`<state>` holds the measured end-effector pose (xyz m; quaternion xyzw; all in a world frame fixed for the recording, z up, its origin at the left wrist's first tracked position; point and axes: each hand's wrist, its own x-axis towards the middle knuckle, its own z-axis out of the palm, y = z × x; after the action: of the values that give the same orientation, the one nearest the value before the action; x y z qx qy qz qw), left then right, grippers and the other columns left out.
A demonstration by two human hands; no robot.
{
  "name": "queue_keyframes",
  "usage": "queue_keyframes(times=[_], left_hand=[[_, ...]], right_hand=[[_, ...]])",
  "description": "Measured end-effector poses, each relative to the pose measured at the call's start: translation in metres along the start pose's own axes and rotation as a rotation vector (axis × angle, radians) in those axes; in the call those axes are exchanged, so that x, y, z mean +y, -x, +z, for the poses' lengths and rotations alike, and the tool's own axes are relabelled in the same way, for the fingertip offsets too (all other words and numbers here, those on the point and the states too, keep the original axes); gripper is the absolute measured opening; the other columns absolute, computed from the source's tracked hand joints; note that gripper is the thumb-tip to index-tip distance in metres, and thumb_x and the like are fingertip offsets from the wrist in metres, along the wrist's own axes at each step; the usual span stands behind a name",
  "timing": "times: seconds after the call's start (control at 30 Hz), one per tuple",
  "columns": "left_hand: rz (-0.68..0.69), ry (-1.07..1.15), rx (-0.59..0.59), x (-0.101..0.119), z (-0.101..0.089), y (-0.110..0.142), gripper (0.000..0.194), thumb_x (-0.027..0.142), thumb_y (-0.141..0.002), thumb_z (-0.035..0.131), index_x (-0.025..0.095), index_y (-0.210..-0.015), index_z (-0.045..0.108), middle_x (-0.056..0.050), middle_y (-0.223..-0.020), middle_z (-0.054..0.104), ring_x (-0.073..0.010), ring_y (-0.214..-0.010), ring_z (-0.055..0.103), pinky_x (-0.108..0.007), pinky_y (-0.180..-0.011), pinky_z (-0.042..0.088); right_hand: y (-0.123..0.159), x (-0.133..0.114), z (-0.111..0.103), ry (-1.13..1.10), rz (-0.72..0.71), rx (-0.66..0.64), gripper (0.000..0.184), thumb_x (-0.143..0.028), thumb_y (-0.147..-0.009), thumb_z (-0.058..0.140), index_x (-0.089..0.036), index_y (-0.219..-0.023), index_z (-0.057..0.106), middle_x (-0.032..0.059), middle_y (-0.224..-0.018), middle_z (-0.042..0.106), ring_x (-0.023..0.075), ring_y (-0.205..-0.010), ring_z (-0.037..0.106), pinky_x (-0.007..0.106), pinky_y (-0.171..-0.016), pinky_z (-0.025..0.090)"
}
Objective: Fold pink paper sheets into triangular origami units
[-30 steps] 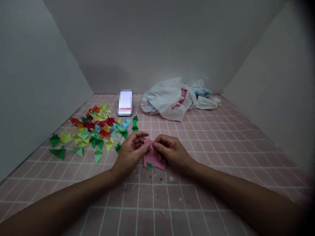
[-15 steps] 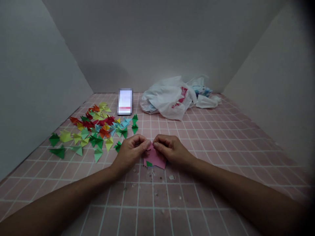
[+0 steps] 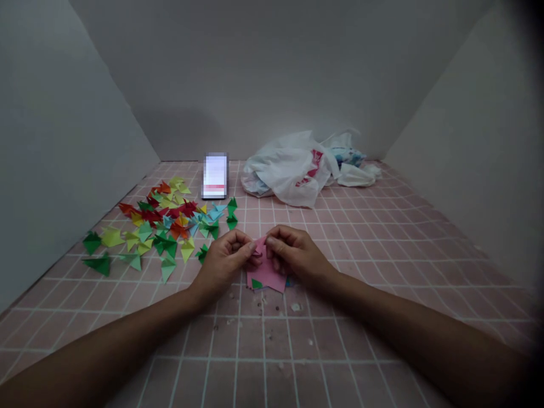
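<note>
Between my two hands is a small folded piece of pink paper (image 3: 260, 244), held up at its edges. My left hand (image 3: 229, 256) pinches its left side with thumb and forefinger. On the other side, the closed fingertips of my right hand (image 3: 296, 253) grip the upper right edge. Directly beneath lies a stack of square origami paper (image 3: 272, 278), pink on top, with a green corner (image 3: 256, 284) and a bit of blue showing. My fingers partly hide both the folded piece and the stack.
Many folded paper cranes (image 3: 164, 243) in green, yellow, red and blue spread over the left side. A lit phone (image 3: 215, 177) leans at the back. White plastic bags (image 3: 289, 170) lie behind my hands, on a pink tiled-pattern surface (image 3: 361, 243) with small scraps.
My right hand has risen slightly and its fingers have shifted on the pink paper, whose top edge shows more. The left hand stays nearly in place, still pinching.
</note>
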<state>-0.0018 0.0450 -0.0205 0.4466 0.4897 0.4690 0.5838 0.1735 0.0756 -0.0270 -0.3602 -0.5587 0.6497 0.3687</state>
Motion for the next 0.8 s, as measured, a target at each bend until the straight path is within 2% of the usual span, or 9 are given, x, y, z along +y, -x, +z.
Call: queue_keyframes(times=[0.1, 0.23, 0.43, 0.57, 0.8], left_hand=[[-0.014, 0.004, -0.021, -0.0006, 0.0002, 0.0008, 0.036, 0.042, -0.071, 0.082, 0.016, -0.077, 0.058, -0.001, -0.069, 0.069, -0.0143, -0.065, 0.068, -0.026, -0.064, 0.057], [-0.023, 0.025, -0.06, -0.0001, 0.0005, 0.0025, 0.034, 0.045, -0.077, 0.076, 0.015, -0.077, 0.06, 0.001, -0.072, 0.064, -0.0118, -0.064, 0.066, -0.026, -0.066, 0.058], [-0.034, -0.034, -0.072, -0.0009, 0.0003, 0.0017, 0.032, 0.041, -0.075, 0.078, 0.015, -0.076, 0.058, 0.0, -0.068, 0.066, -0.0118, -0.059, 0.064, -0.024, -0.06, 0.055], [-0.002, -0.087, -0.079, -0.0013, -0.0002, 0.0015, 0.03, 0.042, -0.078, 0.075, 0.015, -0.078, 0.06, 0.0, -0.067, 0.065, -0.0122, -0.059, 0.064, -0.024, -0.058, 0.054], [0.025, -0.199, -0.167, -0.0016, 0.0006, 0.0042, 0.032, 0.045, -0.08, 0.072, 0.015, -0.074, 0.062, 0.0, -0.06, 0.062, -0.0109, -0.052, 0.059, -0.022, -0.051, 0.047]], right_hand=[[0.001, 0.0006, 0.0013, -0.011, 0.032, -0.015, 0.021, -0.036, -0.082, 0.065, -0.019, -0.079, 0.054, -0.0068, -0.054, 0.056, 0.0077, -0.04, 0.049, 0.019, -0.039, 0.037], [0.0018, -0.0003, 0.0025, 0.047, 0.028, -0.018, 0.016, -0.031, -0.081, 0.063, -0.019, -0.076, 0.054, -0.0072, -0.053, 0.053, 0.0079, -0.042, 0.049, 0.019, -0.041, 0.038], [0.0044, -0.0013, 0.0052, 0.126, -0.022, 0.004, 0.014, -0.027, -0.081, 0.061, -0.019, -0.072, 0.053, -0.0065, -0.056, 0.052, 0.0078, -0.045, 0.048, 0.02, -0.042, 0.038], [0.0052, 0.0005, 0.0056, 0.166, -0.075, 0.017, 0.014, -0.027, -0.083, 0.06, -0.019, -0.073, 0.053, -0.0054, -0.058, 0.053, 0.0082, -0.047, 0.049, 0.02, -0.043, 0.039], [0.0041, 0.0006, 0.0019, 0.138, -0.075, -0.057, 0.023, -0.036, -0.087, 0.061, -0.019, -0.073, 0.054, -0.0045, -0.058, 0.053, 0.0097, -0.048, 0.049, 0.022, -0.045, 0.04]])
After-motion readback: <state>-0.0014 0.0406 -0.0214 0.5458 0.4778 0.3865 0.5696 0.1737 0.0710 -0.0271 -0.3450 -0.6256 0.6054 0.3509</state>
